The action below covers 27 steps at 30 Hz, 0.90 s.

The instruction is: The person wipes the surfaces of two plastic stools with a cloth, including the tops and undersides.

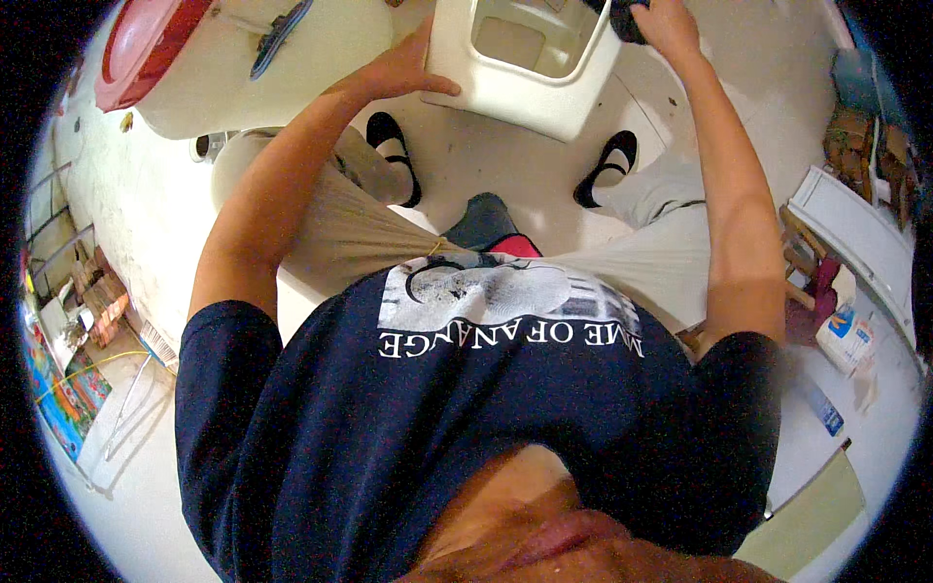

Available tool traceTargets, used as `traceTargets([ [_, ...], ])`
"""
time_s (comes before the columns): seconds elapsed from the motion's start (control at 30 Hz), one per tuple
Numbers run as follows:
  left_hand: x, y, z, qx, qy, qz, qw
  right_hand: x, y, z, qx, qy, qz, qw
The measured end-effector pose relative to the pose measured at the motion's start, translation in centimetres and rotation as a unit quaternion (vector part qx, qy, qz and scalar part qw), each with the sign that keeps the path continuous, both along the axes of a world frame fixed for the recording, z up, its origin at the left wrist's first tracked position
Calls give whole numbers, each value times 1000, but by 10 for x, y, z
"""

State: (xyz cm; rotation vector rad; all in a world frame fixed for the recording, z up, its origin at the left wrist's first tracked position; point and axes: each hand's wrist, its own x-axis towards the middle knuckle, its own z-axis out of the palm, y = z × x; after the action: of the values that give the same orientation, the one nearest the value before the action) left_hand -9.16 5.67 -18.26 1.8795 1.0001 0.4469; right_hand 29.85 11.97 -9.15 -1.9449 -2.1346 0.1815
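Observation:
In front of my feet is a white plastic box with a large rounded opening in the face towards me; its top runs out of the picture. Through that opening the pale inner walls show. My left hand grips the box's left side, its thumb lying across the near face. At the upper right, my right hand is closed around a black item against the box's right edge. Whether that item is a cloth or a separate part, I cannot tell.
A red basin and a blue-edged flat object lie at the upper left, by a large cream surface. My black shoes stand apart below the box. Wood pieces and a brush lie left; a white panel leans right.

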Motion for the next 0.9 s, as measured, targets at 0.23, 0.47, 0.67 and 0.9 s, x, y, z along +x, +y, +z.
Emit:
traceTargets([
  [0.23, 11, 1, 33, -11, 10, -34, 999, -29, -104, -14, 12, -27, 80, 996],
  [0.47, -3, -1, -8, -41, -60, -24, 997, -77, -194, -8, -107, -35, 198, 974],
  [0.67, -11, -5, 23, 80, 130, 26, 988, -46, -159, 42, -313, 39, 234, 919],
  [0.9, 64, -8, 79, 304, 125, 48, 943, 21, -125, 124, 6, 168, -19, 986],
])
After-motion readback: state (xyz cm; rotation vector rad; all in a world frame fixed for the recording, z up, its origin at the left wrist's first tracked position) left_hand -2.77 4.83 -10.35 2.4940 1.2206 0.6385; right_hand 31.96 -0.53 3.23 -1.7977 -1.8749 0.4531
